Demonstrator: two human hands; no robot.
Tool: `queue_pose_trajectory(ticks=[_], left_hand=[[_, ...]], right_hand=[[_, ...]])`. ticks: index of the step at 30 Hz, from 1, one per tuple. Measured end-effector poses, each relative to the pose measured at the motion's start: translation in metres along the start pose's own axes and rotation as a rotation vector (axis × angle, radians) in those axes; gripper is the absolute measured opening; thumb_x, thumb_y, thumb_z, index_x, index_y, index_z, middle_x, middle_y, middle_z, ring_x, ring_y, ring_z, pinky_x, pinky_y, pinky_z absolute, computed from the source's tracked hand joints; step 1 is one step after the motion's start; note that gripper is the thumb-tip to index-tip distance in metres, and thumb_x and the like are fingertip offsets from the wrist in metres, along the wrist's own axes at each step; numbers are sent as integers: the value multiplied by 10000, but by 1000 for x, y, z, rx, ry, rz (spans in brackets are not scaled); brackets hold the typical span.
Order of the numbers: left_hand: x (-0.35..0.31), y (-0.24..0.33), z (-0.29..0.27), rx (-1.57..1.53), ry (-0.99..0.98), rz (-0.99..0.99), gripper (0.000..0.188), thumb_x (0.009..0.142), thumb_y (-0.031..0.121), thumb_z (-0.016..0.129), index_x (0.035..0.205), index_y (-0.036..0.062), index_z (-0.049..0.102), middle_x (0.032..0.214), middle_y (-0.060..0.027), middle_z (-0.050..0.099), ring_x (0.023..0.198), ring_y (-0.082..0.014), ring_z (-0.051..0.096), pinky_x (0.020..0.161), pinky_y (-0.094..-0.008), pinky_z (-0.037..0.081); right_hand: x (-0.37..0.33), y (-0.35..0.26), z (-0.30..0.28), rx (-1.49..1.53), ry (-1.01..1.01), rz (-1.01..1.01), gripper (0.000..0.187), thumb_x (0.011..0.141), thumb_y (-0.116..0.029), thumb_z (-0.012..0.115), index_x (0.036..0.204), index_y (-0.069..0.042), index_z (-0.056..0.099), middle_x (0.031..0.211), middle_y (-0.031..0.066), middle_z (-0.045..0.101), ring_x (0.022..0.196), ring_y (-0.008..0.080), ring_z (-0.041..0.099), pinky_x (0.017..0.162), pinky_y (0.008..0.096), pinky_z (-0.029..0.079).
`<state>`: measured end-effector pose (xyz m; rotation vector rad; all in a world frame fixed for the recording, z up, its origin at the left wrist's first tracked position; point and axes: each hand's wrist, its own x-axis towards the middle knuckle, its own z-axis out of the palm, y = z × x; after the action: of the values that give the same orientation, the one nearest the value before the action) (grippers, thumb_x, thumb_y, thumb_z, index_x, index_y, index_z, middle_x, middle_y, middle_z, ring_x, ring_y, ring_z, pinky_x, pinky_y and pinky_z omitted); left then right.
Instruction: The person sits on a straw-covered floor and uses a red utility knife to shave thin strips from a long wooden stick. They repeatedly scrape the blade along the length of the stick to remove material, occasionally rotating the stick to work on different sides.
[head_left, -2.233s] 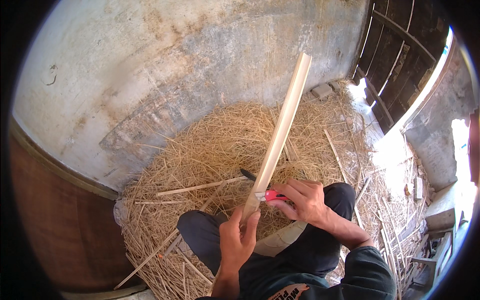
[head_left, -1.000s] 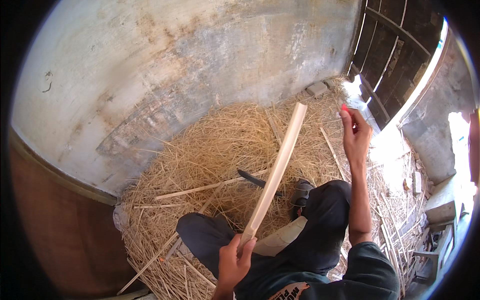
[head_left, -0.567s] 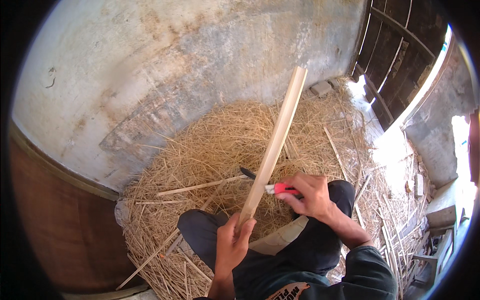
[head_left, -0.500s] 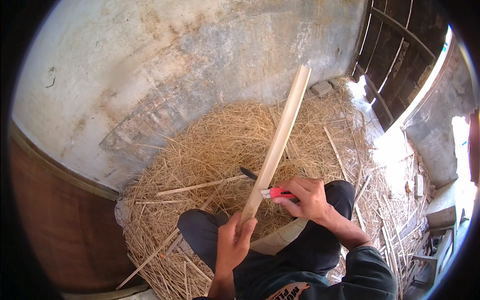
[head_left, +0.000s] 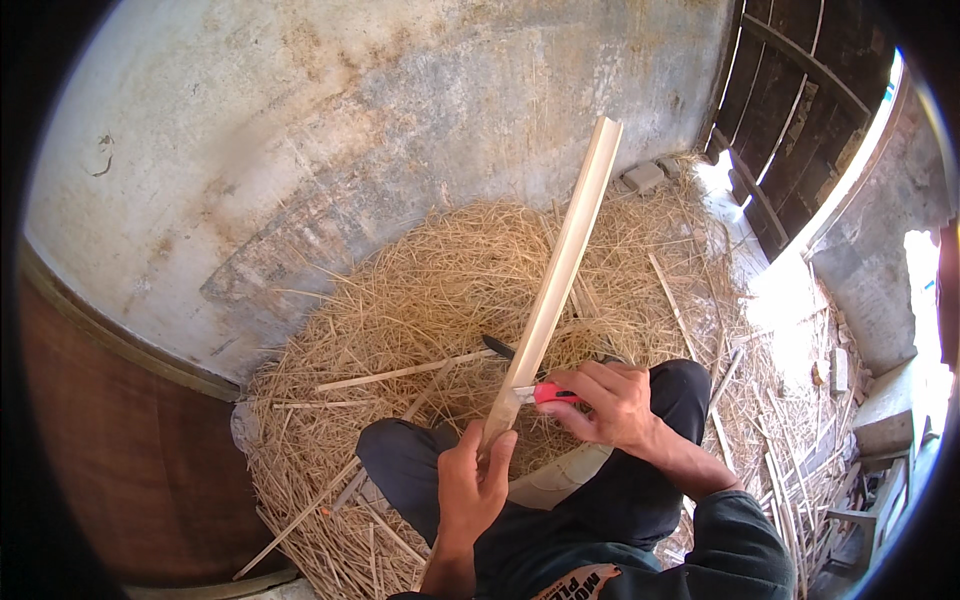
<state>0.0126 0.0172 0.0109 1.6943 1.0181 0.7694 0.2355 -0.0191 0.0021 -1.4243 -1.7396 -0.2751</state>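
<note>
My left hand [head_left: 473, 485] is closed round the lower end of a long, pale split bamboo piece [head_left: 565, 265], which slants up and away to the right. In my right hand [head_left: 612, 405] is a red utility knife [head_left: 555, 393]. Its blade touches the bamboo's right edge, a little above my left hand. Behind the bamboo, a dark blade [head_left: 497, 346] shows among the shavings; the rest of it is hidden. Both hands are above my crossed legs, where a pale curved piece [head_left: 562, 478] lies across my lap, partly covered.
Straw-like shavings [head_left: 420, 270] cover the floor, with loose thin strips [head_left: 400, 372] on top. A stained wall [head_left: 300, 150] rises ahead. To the left is a brown panel [head_left: 130, 430]. Bricks [head_left: 838, 370] and a wooden frame [head_left: 870, 510] are at the right.
The utility knife has shifted slightly left and down along the bamboo. The bamboo's far end has risen a little and turned slightly. Both hands keep their holds.
</note>
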Motion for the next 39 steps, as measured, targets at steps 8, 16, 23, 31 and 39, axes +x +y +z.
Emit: queue_pose_trajectory(ticks=[8, 16, 23, 31, 39], left_hand=[[-6, 3, -2, 55, -4, -21, 221, 1053, 185, 662, 1036, -35, 654, 666, -11, 585, 590, -22, 512, 490, -247, 378], [-10, 5, -4, 76, 19, -24, 227, 1044, 186, 670, 1004, -36, 648, 666, -18, 598, 596, -23, 515, 501, -243, 390], [-26, -10, -5, 108, -16, -91, 269, 1042, 238, 677, 986, -25, 659, 649, -22, 595, 574, -39, 490, 506, -255, 378], [-39, -16, -10, 171, -81, -145, 229, 1034, 206, 680, 971, -12, 643, 607, -122, 575, 490, -150, 561, 489, -322, 413], [-44, -21, -12, 133, -44, -145, 232, 1031, 209, 686, 978, -15, 652, 595, -127, 561, 483, -131, 533, 482, -323, 400]], right_hand=[[7, 7, -9, -66, 15, -12, 303, 830, -359, 867, 999, -132, 759, 747, -20, 654, 557, 154, 642, 479, 295, 497], [17, 12, -15, -60, -8, -23, 275, 839, -358, 861, 979, -137, 776, 745, -13, 678, 566, 158, 658, 477, 302, 503], [33, 53, -25, -18, 125, 219, 186, 899, -263, 826, 994, -105, 806, 852, 76, 778, 637, 200, 726, 565, 321, 560], [46, 109, -41, -124, 145, 299, 245, 898, -272, 829, 1016, -59, 801, 818, 99, 756, 626, 202, 706, 575, 334, 536], [57, 115, -32, -117, 93, 234, 289, 908, -329, 818, 1020, -63, 799, 850, 88, 767, 628, 203, 704, 587, 330, 543]])
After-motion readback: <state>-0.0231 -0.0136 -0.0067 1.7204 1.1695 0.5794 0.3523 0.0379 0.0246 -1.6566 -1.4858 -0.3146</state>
